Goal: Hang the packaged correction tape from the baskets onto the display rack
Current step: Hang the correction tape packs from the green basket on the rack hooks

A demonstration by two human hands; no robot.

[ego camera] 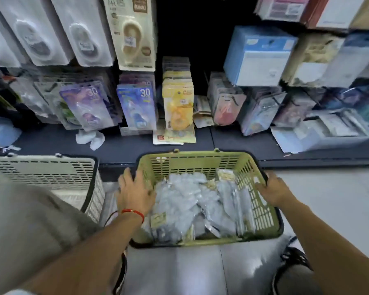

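A green plastic basket (192, 161) sits on the floor in front of me, filled with several clear-wrapped correction tape packs (192, 201). My left hand (134, 192) grips the basket's left rim, a red string on its wrist. My right hand (273, 188) grips the right rim. The display rack (136, 103) rises behind the basket, with hanging packs in purple, blue and yellow. No pack is in either hand.
A beige basket (51, 173) stands to the left, by my knee. Loose packs and a crumpled white wrapper (90, 138) lie on the dark base shelf (51, 141). Boxed goods (258, 56) hang at upper right. A shoe (294, 258) is at lower right.
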